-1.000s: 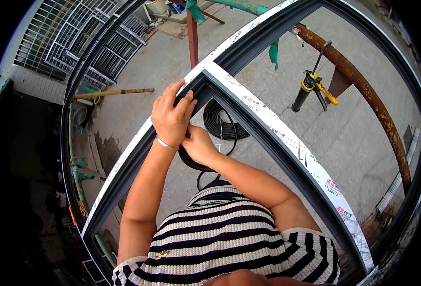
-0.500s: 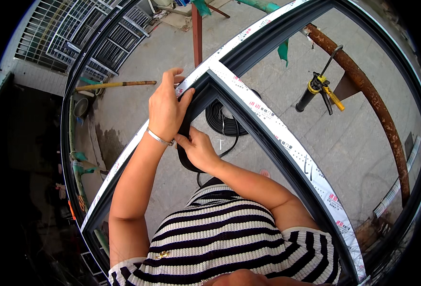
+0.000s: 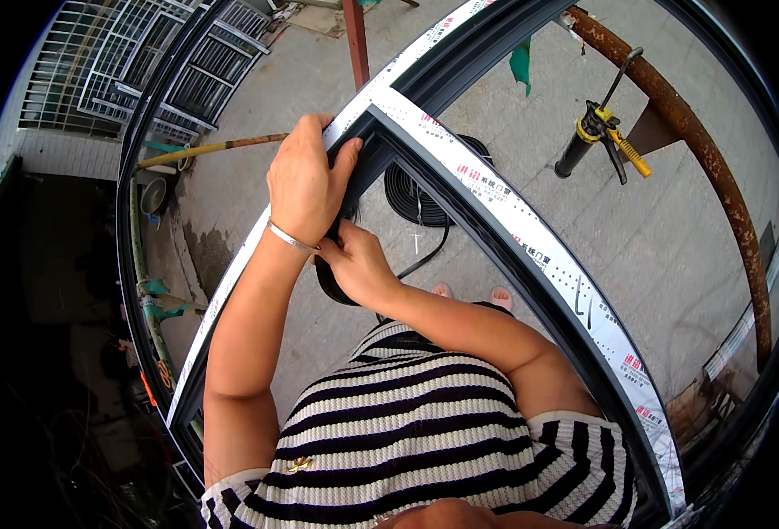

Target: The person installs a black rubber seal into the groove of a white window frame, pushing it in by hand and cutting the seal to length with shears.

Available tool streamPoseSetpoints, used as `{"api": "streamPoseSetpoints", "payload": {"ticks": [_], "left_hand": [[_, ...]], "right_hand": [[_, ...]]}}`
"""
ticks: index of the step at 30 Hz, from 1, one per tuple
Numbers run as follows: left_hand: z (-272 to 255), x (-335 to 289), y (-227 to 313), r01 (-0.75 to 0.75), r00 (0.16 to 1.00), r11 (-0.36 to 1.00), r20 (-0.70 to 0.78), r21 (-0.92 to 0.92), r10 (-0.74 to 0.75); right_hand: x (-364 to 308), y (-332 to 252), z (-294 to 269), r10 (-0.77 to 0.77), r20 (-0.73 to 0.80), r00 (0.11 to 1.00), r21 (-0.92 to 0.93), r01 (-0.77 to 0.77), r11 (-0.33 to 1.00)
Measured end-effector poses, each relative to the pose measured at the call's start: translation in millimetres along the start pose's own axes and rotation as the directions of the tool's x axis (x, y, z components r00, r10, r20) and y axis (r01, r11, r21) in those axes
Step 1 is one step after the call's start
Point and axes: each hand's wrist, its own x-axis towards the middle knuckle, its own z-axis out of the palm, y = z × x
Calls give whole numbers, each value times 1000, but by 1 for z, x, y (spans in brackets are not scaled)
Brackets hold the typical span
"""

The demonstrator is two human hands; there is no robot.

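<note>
Frame [image 3: 495,189] is now gripped by left hand [image 3: 306,185], raised fingers lowered over outer edge; black strip [image 3: 329,282] is pinched by right hand [image 3: 363,266] along inner side; strip handling seemingly better steadied

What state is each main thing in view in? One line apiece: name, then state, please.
Left hand: closed over the edge of the window frame
Right hand: pinching the black strip
Black strip: bent in a curve
White film: covering part of the window frame
Coil: wound, lying on the paving
Caulking gun: apparently hanging from the pipe
Pipe: rusted
Bracelet: worn
</note>
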Motion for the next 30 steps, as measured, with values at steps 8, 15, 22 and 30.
{"api": "streamPoseSetpoints", "payload": {"ticks": [8,15,22,30], "left_hand": [[5,-4,4,-140,990,984,31,113,137],[13,4,9,-92,995,977,41,191,86],[21,8,11,-85,996,972,7,219,85],[18,13,18,-57,998,980,13,191,56]], "right_hand": [[5,8,10,-35,-64,997,144,44,989],[4,5,19,-68,-158,985,123,88,989],[5,6,20,46,-141,989,234,-12,972],[3,-2,15,95,-145,985,182,-68,981]]}}
